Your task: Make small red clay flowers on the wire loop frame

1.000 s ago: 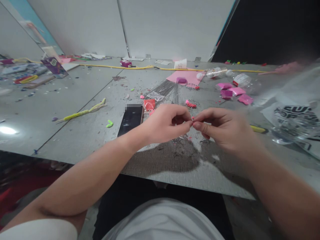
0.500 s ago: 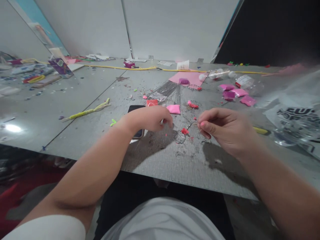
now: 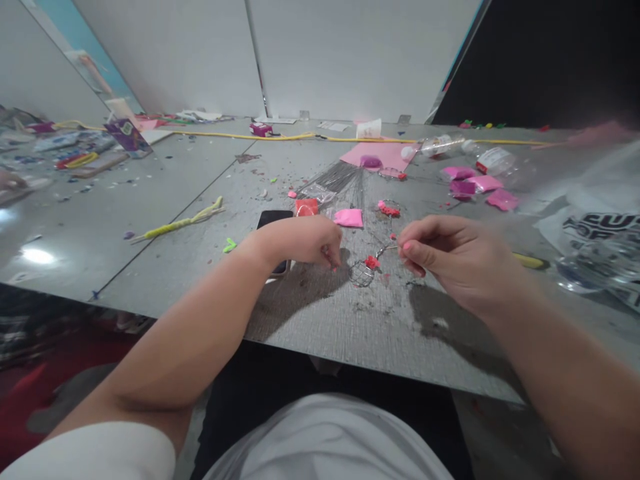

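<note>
Showing hands: two bare forearms reach from the near edge over a grey counter (image 3: 320, 333) strewn with craft scraps.
Right hand: the right hand (image 3: 450, 263) hovers just above the counter, right of the middle, thumb and forefinger pinched tight on the end of a thin wire (image 3: 387, 250).
Wire piece: the wire runs left from the pinch down to a small wire loop (image 3: 361, 273) that lies on the counter between the two hands, with a red bead cluster (image 3: 371, 262) on it.
Left hand: the left hand (image 3: 300, 240) rests knuckles-up on the counter just left of the loop, its fingers (image 3: 333, 257) curled narrow with the tips down on the surface; whether they grip anything cannot be told.
Phone: a dark phone (image 3: 274, 223) lies partly under the left wrist.
Just beyond: a pink packet (image 3: 349, 217), a red packet (image 3: 305, 207) and a second red bead cluster (image 3: 388, 210) lie past the hands, near a fan of thin silver wires (image 3: 340, 179).
Left side: a yellow-green pipe cleaner (image 3: 175, 222) lies well apart, toward the left edge.
Right side: clear plastic bags (image 3: 595, 227) with black print crowd the right edge, blurred.
Far edge: a pink sheet (image 3: 383, 155), pink packets (image 3: 475, 183), a plastic bottle (image 3: 435, 145) and a yellow cord (image 3: 280, 137) lie along the far edge below a white wall.
</note>
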Motion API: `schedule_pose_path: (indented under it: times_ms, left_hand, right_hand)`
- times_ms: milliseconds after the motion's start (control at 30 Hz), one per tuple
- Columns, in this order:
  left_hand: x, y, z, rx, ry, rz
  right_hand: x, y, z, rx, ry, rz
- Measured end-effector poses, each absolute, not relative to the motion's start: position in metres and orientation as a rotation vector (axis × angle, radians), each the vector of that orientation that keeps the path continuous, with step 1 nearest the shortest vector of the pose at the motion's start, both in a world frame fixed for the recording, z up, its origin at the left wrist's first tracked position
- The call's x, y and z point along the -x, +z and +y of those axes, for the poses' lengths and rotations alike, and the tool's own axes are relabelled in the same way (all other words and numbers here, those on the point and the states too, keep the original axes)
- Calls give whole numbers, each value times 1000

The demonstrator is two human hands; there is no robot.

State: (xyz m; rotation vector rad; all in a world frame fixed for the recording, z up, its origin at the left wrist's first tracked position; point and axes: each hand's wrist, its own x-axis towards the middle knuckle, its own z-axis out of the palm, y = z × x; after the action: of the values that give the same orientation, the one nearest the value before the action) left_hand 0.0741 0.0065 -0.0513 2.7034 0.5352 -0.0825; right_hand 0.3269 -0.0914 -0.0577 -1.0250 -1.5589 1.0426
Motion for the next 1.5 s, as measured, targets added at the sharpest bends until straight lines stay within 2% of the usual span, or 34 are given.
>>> schedule_pose_path:
  times_ms: [467, 900, 1033, 1200, 1300, 1500]
  left_hand:
    - [-74, -66, 16, -2628, -35, 457]
    - [-74, -60, 10, -2601, 14, 536]
    - [-74, -49, 7, -2503, 311, 529]
    - [-82, -42, -5, -2024, 843, 386]
    - [-91, -44, -17, -1799, 983, 353]
    - [-106, -47, -45, -1619, 1027, 128]
  right_hand:
    - [-326, -55, -93, 1044, 1042, -1562]
    - [-326, -53, -92, 1069, 987, -1589]
    - [-328, -52, -93, 1049, 972, -1587]
    - [-328, -50, -100, 988, 815, -1525]
    - [-323, -50, -108, 931, 651, -1537]
    - [-308, -49, -125, 815, 637, -1555]
